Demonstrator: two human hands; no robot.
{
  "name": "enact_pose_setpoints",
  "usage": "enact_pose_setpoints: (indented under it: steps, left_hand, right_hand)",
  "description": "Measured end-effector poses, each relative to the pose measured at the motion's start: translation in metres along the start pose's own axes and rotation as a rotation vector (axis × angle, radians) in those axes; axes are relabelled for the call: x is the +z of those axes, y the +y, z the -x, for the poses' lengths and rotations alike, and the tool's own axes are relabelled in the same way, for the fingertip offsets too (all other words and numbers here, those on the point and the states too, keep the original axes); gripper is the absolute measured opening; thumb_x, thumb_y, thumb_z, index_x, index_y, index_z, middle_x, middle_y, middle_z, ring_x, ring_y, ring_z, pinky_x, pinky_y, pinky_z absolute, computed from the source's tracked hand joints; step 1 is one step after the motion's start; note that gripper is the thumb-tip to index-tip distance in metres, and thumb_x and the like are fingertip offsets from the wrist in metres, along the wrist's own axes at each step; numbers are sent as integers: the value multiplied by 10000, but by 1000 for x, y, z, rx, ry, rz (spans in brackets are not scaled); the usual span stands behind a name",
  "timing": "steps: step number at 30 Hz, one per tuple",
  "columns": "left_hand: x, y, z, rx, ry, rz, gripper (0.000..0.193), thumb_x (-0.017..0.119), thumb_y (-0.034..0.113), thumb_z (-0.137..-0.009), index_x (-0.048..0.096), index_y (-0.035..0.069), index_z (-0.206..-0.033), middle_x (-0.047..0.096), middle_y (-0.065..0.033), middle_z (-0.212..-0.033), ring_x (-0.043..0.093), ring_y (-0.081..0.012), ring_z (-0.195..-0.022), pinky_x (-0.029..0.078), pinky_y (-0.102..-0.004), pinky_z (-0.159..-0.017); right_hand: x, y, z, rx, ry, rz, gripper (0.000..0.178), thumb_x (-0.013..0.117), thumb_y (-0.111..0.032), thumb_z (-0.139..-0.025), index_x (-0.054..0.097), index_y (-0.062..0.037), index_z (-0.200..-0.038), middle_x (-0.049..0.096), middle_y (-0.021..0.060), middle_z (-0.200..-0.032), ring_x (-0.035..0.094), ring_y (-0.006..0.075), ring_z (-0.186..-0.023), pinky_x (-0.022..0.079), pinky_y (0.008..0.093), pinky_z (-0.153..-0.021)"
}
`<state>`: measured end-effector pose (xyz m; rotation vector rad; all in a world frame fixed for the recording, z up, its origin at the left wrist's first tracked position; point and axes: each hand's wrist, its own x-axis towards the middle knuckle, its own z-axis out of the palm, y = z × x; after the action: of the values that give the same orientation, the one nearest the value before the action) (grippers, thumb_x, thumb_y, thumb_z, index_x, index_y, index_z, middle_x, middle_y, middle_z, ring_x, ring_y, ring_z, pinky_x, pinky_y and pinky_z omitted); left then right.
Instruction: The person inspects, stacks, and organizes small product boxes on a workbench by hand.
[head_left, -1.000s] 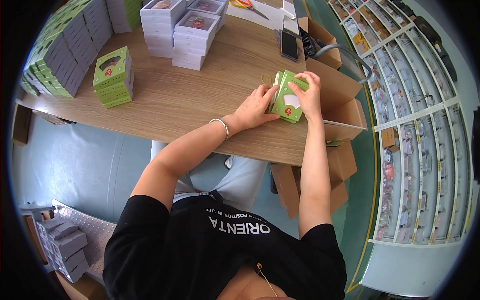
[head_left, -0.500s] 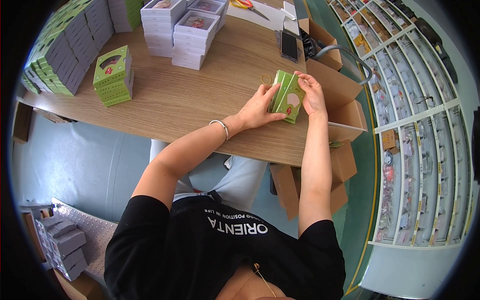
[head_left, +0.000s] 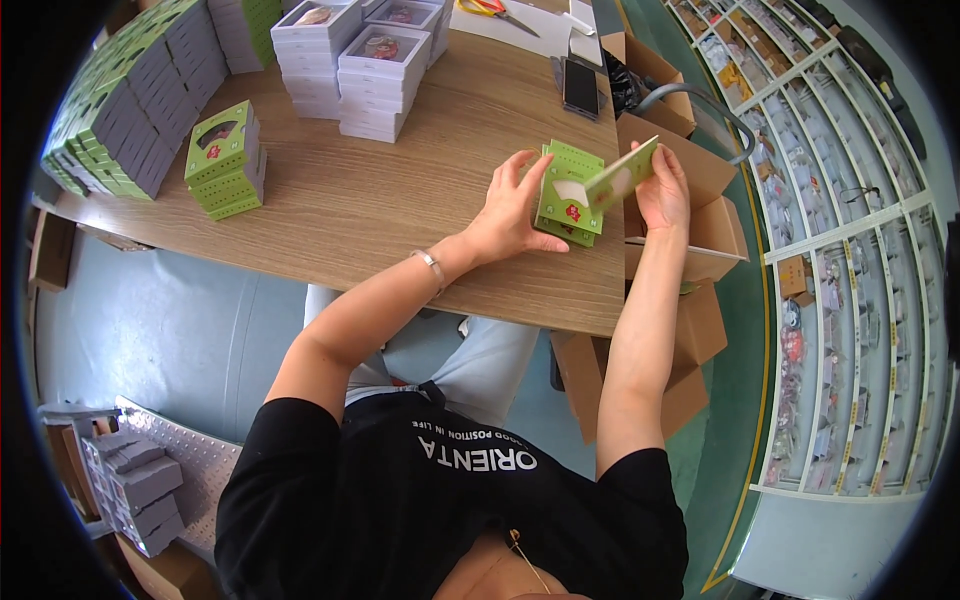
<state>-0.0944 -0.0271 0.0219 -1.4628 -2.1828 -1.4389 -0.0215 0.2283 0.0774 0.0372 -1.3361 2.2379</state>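
Note:
My right hand (head_left: pixel 663 192) pinches one flat green card sleeve (head_left: pixel 628 176) by its far right corner. The sleeve is tilted up, its pale inner side partly showing. Beneath its left end lies a small pile of similar flat green sleeves (head_left: pixel 576 163) with fan-shaped cut-outs and a red print, near the table's right edge. My left hand (head_left: pixel 510 212) is at the pile's left side, fingers and thumb spread apart around its edge. Whether its fingertips touch the pile I cannot tell.
Stacked green boxes (head_left: pixel 130 95) fill the table's far left, with a shorter green stack (head_left: pixel 222 160) nearby. White window boxes (head_left: pixel 378 90) stand at the back. A phone (head_left: pixel 580 88) and scissors (head_left: pixel 500 12) lie far right. Open cartons (head_left: pixel 690 240) stand beside the table's right edge.
My right hand has moved right, lifting one green sleeve away from the others. The remaining sleeves now lie flatter, and my left hand's fingers have opened off them.

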Motion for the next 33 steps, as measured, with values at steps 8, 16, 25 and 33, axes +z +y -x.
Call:
enact_pose_setpoints:
  steps: [8,16,25,33]
  left_hand:
    - [-67,41,39,-444,-116,984,393,587,148,-960,521,-23,-1308,644,-77,-1118,579,-122,-1009,467,-285,-913]
    - [-109,11,98,-605,39,844,318,586,109,-957,564,-63,-1224,659,-69,-1087,583,-96,-977,478,-248,-866]
    - [-142,12,105,-470,298,321,373,703,74,-829,619,1,-1185,604,-93,-946,602,-169,-804,522,-296,-734]
    - [-119,-12,97,-750,165,728,150,656,84,-895,664,-64,-916,673,-67,-745,629,-109,-661,534,-265,-621]
  right_hand:
    - [139,33,61,176,86,544,218,714,-94,-855,675,-28,-1059,680,71,-976,623,145,-923,477,259,-854]
    - [196,87,112,-129,-552,1563,1334,933,-245,-459,142,-96,-1523,246,176,-1504,293,380,-1364,229,509,-1129]
    - [202,114,118,-168,-505,1555,1268,918,-217,-507,166,-106,-1522,388,138,-1363,390,334,-1280,283,511,-1050]
    - [209,116,117,-118,-531,1435,1162,909,-246,-535,266,-62,-1486,493,154,-1297,457,332,-1220,333,475,-1034]
